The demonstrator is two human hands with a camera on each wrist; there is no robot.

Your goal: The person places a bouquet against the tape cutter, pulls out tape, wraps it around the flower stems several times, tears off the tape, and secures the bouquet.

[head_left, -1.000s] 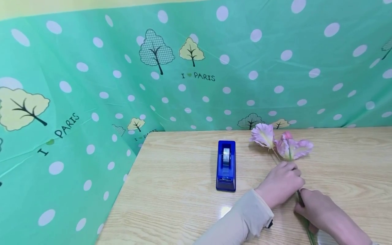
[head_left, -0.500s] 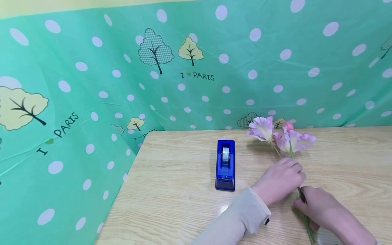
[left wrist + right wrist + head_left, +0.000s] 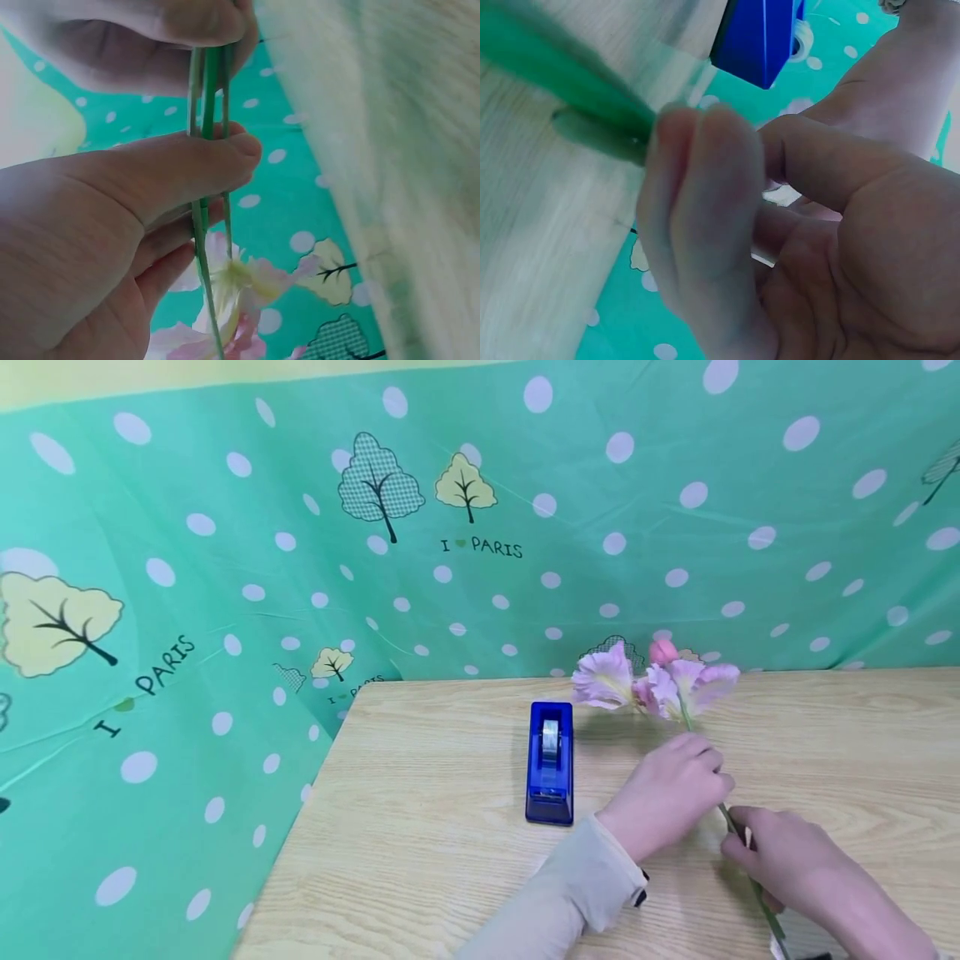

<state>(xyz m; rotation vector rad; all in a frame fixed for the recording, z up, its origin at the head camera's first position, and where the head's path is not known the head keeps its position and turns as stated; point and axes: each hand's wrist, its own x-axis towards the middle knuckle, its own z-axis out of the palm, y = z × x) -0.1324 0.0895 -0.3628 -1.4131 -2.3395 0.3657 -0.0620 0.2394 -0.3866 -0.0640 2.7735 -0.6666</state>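
Head view, clock set with twelve at the far edge. Left hand (image 3: 670, 792) and right hand (image 3: 787, 860) are both on one bundle of green stems (image 3: 211, 90); right hand sits at about four o'clock from left. Left wrist view: left thumb and fingers pinch the stems nearer the blooms, at least three strands showing, with a gap of bare stem between the two hands. Right thumb and fingers grip lower down. Stem tails run to about six o'clock from the right hand.

Pink-violet flowers (image 3: 603, 677) and a pink bud (image 3: 663, 651) lie towards twelve from the left hand, at the table's far edge. Whether the petals touch the cloth, cannot tell.

Step in hand, as judged: gathering and lining up the stems. Next move would call for one hand to hold the bundle firm while the other is freed; loose strands might slip or splay.

Surroundings: blue tape dispenser (image 3: 550, 806) with its roll (image 3: 551, 739), upright on the wooden table (image 3: 420, 827), between nine and ten o'clock from the left hand. Left sleeve (image 3: 570, 877) and left hand block the right hand's direct route to it. Green dotted cloth (image 3: 247, 543) hangs at twelve and ten. Right wrist view is blurred at the stems; fingers appear closed round them.
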